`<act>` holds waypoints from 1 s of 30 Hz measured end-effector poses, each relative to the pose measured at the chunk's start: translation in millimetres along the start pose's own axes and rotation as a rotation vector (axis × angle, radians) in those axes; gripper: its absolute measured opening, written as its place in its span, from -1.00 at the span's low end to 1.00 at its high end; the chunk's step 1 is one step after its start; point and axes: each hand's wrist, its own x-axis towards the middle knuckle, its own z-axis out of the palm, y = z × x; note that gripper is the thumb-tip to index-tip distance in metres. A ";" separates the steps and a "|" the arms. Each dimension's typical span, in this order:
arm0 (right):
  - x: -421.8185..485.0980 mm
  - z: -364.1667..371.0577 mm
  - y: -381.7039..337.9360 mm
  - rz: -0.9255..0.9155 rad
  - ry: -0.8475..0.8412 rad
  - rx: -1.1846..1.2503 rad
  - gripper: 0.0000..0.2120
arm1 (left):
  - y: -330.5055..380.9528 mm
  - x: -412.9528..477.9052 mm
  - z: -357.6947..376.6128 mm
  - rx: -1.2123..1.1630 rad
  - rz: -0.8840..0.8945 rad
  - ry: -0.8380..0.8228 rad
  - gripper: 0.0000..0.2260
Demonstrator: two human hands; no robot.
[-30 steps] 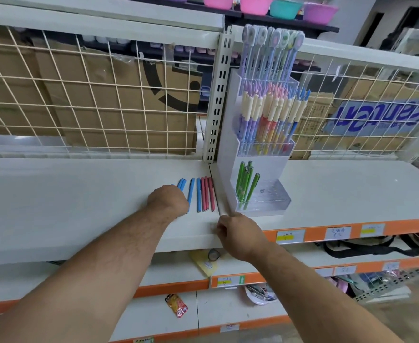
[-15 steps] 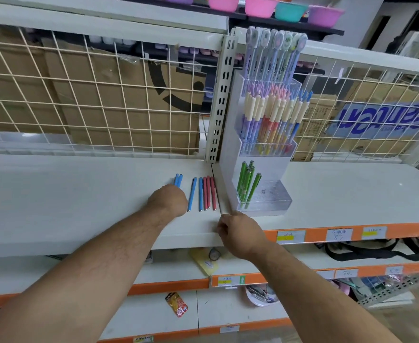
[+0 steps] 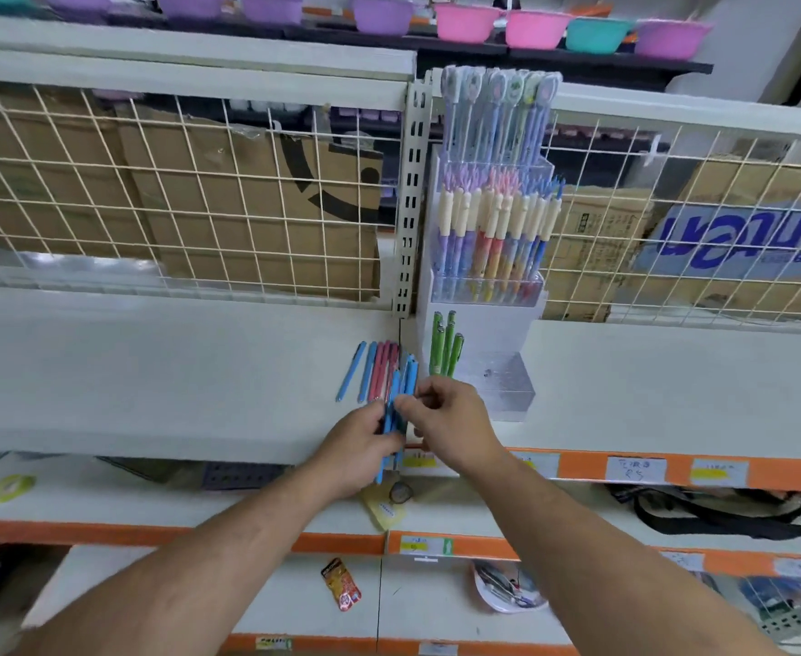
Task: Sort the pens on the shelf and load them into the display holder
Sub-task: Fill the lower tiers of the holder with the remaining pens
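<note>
At white shelf near edge, left hand grips slim blue plastic pens, right hand pinches them; square tips b4 loading.

L hand, R hand: fingers curled

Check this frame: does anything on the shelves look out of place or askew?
Yes. Loose blue and pink pens lie on the white shelf beside the clear tiered display holder, not in it. Lower down, a small orange packet lies tilted by itself.
</note>
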 end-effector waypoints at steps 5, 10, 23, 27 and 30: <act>1.4 -25.5 10.7 -0.012 -0.074 -0.005 -0.88 | 9.7 -3.9 33.4 -0.054 -0.021 0.044 -0.80; 0.4 -53.3 21.1 -0.031 -0.190 0.041 -0.81 | 17.1 -2.9 60.0 -0.032 -0.035 0.134 -0.84; 33.1 -120.5 3.5 -0.049 0.006 0.087 -0.86 | 9.1 32.5 44.8 -0.032 -0.056 0.449 -0.89; 53.4 -126.6 -5.6 -0.055 0.080 0.066 -0.94 | 4.6 54.7 36.6 -0.146 -0.076 0.447 -0.91; 65.1 -122.6 -8.9 -0.080 0.095 0.007 -0.96 | -2.1 62.0 36.2 -0.200 -0.078 0.423 -0.91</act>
